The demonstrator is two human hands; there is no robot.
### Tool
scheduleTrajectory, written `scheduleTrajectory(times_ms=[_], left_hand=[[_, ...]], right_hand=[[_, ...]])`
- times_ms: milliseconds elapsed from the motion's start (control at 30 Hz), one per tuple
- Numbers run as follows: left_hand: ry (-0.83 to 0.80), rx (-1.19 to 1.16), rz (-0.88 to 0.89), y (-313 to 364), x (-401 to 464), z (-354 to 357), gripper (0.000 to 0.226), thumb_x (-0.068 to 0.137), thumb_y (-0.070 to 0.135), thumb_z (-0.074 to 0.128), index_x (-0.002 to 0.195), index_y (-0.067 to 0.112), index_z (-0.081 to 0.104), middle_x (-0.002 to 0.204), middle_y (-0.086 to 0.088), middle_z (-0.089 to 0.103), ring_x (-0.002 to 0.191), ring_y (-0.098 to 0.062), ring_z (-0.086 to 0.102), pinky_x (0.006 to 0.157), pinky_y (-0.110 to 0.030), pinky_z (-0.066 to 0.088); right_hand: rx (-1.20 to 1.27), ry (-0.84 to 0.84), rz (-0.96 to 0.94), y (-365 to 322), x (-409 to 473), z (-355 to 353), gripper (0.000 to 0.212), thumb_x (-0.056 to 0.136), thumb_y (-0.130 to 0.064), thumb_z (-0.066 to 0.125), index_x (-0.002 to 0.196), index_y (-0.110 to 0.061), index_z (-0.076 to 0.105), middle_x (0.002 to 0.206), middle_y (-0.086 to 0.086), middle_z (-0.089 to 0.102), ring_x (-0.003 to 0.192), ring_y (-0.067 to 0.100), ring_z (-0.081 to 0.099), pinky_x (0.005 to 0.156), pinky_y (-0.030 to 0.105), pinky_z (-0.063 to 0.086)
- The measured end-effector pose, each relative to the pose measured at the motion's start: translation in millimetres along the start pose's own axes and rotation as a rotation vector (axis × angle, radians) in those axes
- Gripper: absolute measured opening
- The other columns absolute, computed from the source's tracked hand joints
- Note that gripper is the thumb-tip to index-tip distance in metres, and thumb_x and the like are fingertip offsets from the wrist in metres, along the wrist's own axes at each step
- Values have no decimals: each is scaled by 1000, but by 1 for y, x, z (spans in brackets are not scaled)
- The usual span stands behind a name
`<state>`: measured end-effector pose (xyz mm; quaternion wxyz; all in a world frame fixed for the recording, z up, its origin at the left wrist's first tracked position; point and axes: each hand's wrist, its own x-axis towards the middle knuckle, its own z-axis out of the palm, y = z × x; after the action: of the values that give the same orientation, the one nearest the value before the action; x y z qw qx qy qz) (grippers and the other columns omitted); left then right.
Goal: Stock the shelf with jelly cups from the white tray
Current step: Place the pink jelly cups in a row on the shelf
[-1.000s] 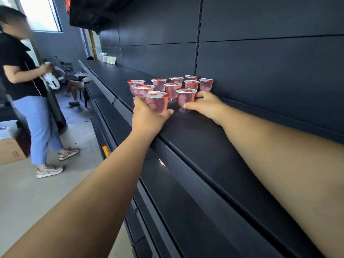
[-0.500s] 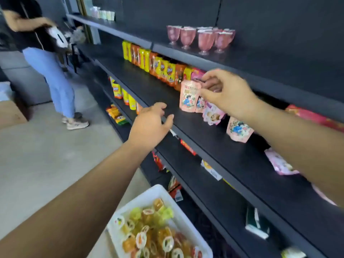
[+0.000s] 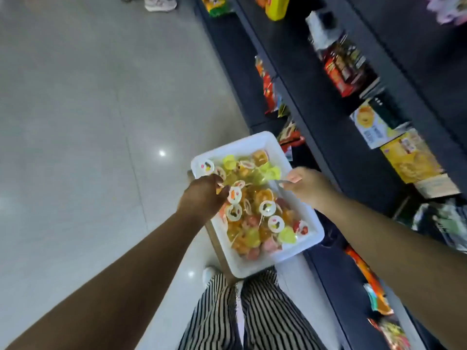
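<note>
The pale glossy floor (image 3: 75, 122) carries dark shelving (image 3: 316, 102) running from twelve to five o'clock. Snack packets (image 3: 341, 69) and yellow boxes (image 3: 409, 157) lie on its shelves around two o'clock.

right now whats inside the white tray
The white tray holds a loose heap of jelly cups in orange, yellow-green and pink. The left hand and right hand reach in, covering some cups; the lower layers are hidden.
</note>
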<state>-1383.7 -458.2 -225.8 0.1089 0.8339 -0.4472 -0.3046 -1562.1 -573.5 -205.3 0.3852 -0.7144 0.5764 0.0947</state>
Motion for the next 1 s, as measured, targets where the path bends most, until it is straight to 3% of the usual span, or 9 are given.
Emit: scheduleTrajectory(times_ms=[67, 167, 300, 433, 567, 667, 800, 900, 1000], left_hand=[[-79, -12, -77, -21, 4, 33, 37, 92, 36, 51, 121, 14, 57, 119, -6, 62, 112, -24, 55, 92, -30, 42], [-157, -42, -183, -48, 8, 82, 36, 93, 33, 51, 122, 12, 56, 122, -6, 61, 113, -24, 54, 91, -27, 40], [-207, -102, -342, -76, 11, 142, 36, 92, 33, 52, 121, 11, 56, 118, -7, 63, 111, -22, 56, 90, -25, 39], [-191, -139, -371, -86, 5, 172, 37, 91, 32, 54, 121, 11, 57, 117, -6, 63, 110, -19, 56, 90, -23, 37], [-195, -166, -344, -89, 0, 200, 38, 90, 36, 55, 119, 12, 58, 114, -3, 64, 110, -17, 57, 85, -17, 33], [-192, -210, -336, -84, -5, 216, 37, 90, 35, 55, 119, 12, 58, 113, -2, 65, 109, -15, 57, 85, -17, 34], [-166, -271, -376, -79, -8, 230, 36, 90, 35, 56, 118, 13, 59, 114, -1, 64, 107, -13, 57, 84, -17, 36], [-164, -293, -386, -76, -6, 234, 36, 90, 37, 55, 117, 14, 59, 114, 0, 65, 105, -11, 58, 82, -15, 36], [-144, -316, -384, -73, 0, 231, 36, 90, 38, 55, 117, 15, 59, 112, 1, 65, 102, -8, 57, 81, -15, 36]], right_hand=[[4, -58, 73, 22, 22, 29, 40, 89, -28, 59, 123, -7, 55, 122, 10, 60, 109, 26, 57, 84, 27, 43], [-7, -161, 144, 57, 51, 76, 39, 89, -30, 59, 120, -6, 55, 120, 12, 61, 110, 28, 56, 92, 34, 46], [-33, -297, 195, 91, 76, 132, 37, 88, -31, 60, 117, -8, 58, 121, 11, 60, 111, 27, 56, 91, 30, 45], [-3, -310, 133, 102, 91, 165, 41, 89, -32, 59, 122, -7, 56, 122, 8, 61, 107, 27, 59, 81, 23, 42], [53, -350, 88, 118, 101, 197, 50, 90, -29, 58, 133, -7, 48, 137, 8, 51, 123, 21, 50, 95, 23, 36], [50, -305, 49, 129, 105, 211, 53, 91, -27, 57, 139, -12, 42, 138, 7, 50, 123, 20, 49, 84, 15, 33], [-103, -243, -6, 137, 115, 222, 61, 91, -31, 56, 144, -15, 31, 136, 11, 50, 121, 26, 50, 90, 28, 41], [-148, -203, 21, 141, 125, 230, 59, 87, -40, 60, 134, -10, 42, 129, 11, 53, 120, 28, 50, 92, 34, 44], [-105, -248, 91, 142, 134, 230, 44, 85, -47, 59, 99, -6, 62, 97, 11, 65, 97, 27, 61, 71, 27, 41]])
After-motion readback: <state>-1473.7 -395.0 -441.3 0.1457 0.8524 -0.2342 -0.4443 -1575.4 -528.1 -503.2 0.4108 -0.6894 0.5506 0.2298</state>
